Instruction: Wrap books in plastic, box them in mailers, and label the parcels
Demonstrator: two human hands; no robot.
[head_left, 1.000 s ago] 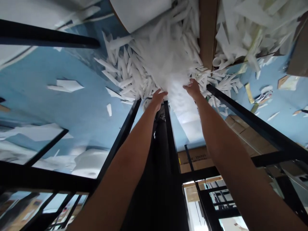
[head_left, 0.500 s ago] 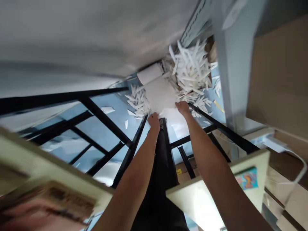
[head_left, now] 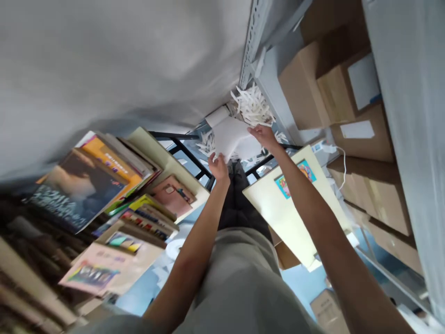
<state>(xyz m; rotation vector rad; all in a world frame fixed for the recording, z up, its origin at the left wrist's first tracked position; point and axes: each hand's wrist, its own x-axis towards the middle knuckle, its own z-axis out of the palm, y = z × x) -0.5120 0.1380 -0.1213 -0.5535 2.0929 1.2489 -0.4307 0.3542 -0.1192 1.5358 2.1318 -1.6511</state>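
Note:
A thin white sheet (head_left: pixel 231 132) hangs in front of me, its surface creased and sagging towards my legs. My right hand (head_left: pixel 263 136) pinches its right edge between thumb and fingers. At the near left corner, my left hand (head_left: pixel 219 168) has its fingers closed on the edge, though the exact grip is small and partly blurred. Just behind the sheet lies a white roll (head_left: pixel 217 116); whether the two are joined I cannot tell. White paper strips (head_left: pixel 253 105) are heaped beyond my right hand, with more strips (head_left: pixel 207 143) to the left of the sheet.
Books and magazines (head_left: pixel 100 176) crowd the left side. A pale board (head_left: pixel 295 208) with colourful stickers sits under my right forearm. Cardboard boxes (head_left: pixel 361 130) fill the grey shelving on the right, near a power strip (head_left: pixel 318 146) with a white cable. Black metal bars (head_left: pixel 257 168) run below.
My view has pulled back and up, bringing the books and my clothing into sight. Both hands have come up closer to me with the sheet, which now looks lifted and creased.

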